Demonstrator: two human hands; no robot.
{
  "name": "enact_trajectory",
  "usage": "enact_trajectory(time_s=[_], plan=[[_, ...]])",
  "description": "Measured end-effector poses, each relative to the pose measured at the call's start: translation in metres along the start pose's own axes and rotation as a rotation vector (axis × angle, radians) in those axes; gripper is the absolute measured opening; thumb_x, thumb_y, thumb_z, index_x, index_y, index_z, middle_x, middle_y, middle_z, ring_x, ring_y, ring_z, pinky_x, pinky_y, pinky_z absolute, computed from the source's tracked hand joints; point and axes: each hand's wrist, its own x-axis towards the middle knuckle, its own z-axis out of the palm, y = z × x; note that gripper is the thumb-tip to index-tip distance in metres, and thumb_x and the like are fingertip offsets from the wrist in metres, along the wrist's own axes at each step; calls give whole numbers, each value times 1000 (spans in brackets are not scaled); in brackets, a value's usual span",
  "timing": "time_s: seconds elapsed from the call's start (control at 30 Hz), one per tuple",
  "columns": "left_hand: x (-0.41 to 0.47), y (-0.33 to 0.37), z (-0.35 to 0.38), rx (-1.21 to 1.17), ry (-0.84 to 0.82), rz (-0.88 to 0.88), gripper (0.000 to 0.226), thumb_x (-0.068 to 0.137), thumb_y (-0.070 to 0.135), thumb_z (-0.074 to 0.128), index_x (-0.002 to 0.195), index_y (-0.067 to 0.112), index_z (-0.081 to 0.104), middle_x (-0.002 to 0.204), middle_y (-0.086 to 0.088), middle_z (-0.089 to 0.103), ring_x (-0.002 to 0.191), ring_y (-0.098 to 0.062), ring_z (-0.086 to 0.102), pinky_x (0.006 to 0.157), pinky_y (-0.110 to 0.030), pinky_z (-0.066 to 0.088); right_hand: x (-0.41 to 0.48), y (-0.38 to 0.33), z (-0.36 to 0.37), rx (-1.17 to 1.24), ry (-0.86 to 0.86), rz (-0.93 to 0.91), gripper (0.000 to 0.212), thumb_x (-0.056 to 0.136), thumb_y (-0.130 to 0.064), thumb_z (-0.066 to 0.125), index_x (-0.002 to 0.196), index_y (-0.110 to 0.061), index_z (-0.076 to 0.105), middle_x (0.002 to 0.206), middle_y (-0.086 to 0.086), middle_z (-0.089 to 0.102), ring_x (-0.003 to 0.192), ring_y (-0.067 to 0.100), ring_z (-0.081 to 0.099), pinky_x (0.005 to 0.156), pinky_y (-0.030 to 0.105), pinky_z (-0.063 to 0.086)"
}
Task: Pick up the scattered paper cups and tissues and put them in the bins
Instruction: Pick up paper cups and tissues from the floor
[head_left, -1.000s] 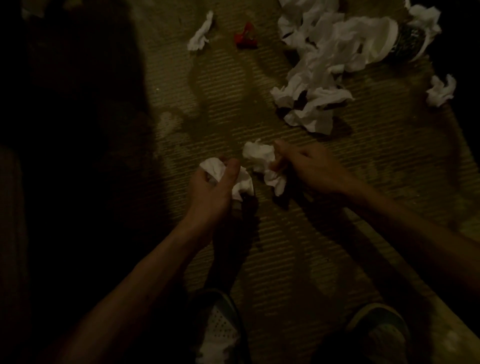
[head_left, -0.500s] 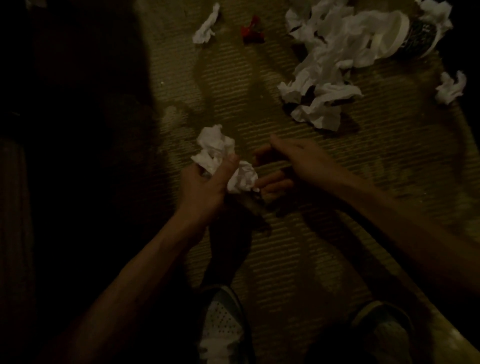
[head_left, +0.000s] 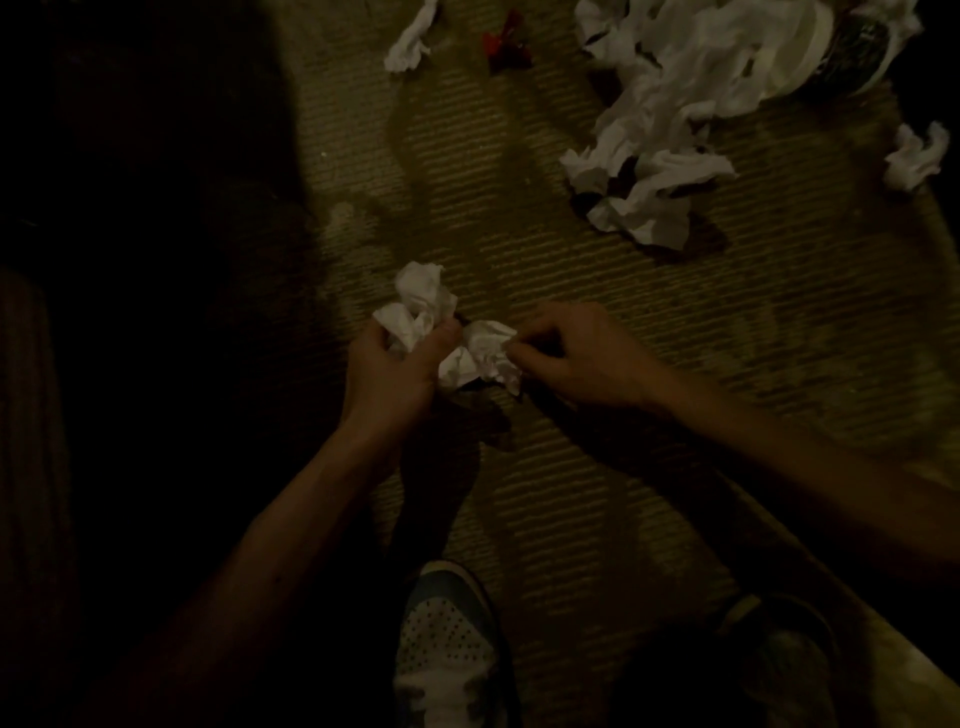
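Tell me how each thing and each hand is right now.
Left hand: grips the tissue wad.
Right hand: pinches the wad's side.
Tissue wad: crumpled, held by both hands.
Tissue pile: loose on the floor.
Paper cup: tipped on its side, among tissues.
Red scrap: lying on the floor.

The single wide-angle head camera looks forward and steeply down at the floor (head_left: 545, 291) from close above, with left hand (head_left: 395, 374) and right hand (head_left: 587, 358) mid-frame, a shoe (head_left: 452, 644) at the bottom edge and tissues (head_left: 660, 130) scattered at the top.
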Motion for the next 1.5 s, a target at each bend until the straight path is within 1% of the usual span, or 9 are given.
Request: enact_trajectory(time_s=[0.23, 0.43, 0.67, 0.77, 0.87, 0.97, 1.1, 1.3, 1.5], plan=[[3, 7, 22, -51, -146, -60, 36, 88, 30, 72, 119, 15, 64, 107, 0, 75, 97, -17, 73, 78, -35, 59, -3, 4, -32, 1056, 119, 476, 25, 95, -21, 61, 83, -2, 72, 76, 6, 76, 65, 17, 72, 57, 25, 57], [5, 28, 69, -111, -319, -17, 51, 75, 42, 71, 119, 18, 64, 107, 3, 75, 97, -15, 72, 71, -24, 57, -13, 10, -53, 1223, 152, 430, 30, 98, -27, 54, 84, -5, 68, 70, 6, 71, 60, 17, 68, 51, 26, 53], [11, 51, 121, -75, -459, 41, 27, 77, 44, 70, 96, 25, 73, 97, 3, 77, 91, -14, 74, 72, -25, 57, -18, 30, -85, 1303, 253, 433, 31, 97, -30, 53, 77, -11, 68, 65, 2, 67, 54, 14, 61, 46, 24, 46], [23, 61, 138, -53, -363, 73, 12, 88, 35, 69, 86, 24, 72, 81, 7, 77, 76, -8, 74, 58, -19, 54, -17, 41, -109, 1131, 254, 395, 34, 100, -30, 50, 79, -9, 67, 65, 4, 68, 52, 14, 62, 45, 24, 47], [36, 75, 154, -33, -357, 125, 12, 92, 33, 66, 90, 24, 72, 81, 11, 76, 76, -5, 73, 57, -16, 52, -11, 64, -144, 733, 542, 365, 18, 98, -21, 55, 90, -9, 66, 70, -2, 65, 52, 2, 59, 46, 19, 45], [43, 83, 168, 36, -391, 163, 15, 94, 34, 64, 85, 24, 71, 70, 13, 73, 63, 0, 69, 49, -12, 47, -4, 95, -183, 245, 742, 325, 26, 95, -15, 59, 120, -10, 63, 101, -3, 63, 81, 0, 57, 67, 4, 44], [55, 87, 187, 114, -380, 95, 19, 93, 38, 64, 87, 21, 70, 68, 11, 73, 63, -4, 70, 49, -18, 49, 10, 132, -211, -239, 627, 372, 63, 90, -11, 57, 149, -13, 34, 152, 8, 36, 136, 30, 32, 110, 38, 29], [69, 92, 203, 142, -360, 57, 24, 91, 39, 66, 84, 16, 68, 62, 12, 70, 60, -3, 68, 49, -18, 48, 33, 155, -217, -350, 418, 448, 90, 84, -28, 74, 154, -15, 20, 156, 13, 24, 141, 38, 21, 113, 53, 26], [76, 95, 217, 153, -455, 51, 23, 93, 37, 65, 79, 19, 72, 72, 1, 75, 68, -16, 73, 56, -30, 58, 35, 159, -208, -604, 479, 488, 89, 76, -36, 80, 143, -1, 32, 150, 21, 30, 133, 40, 32, 101, 50, 35]])
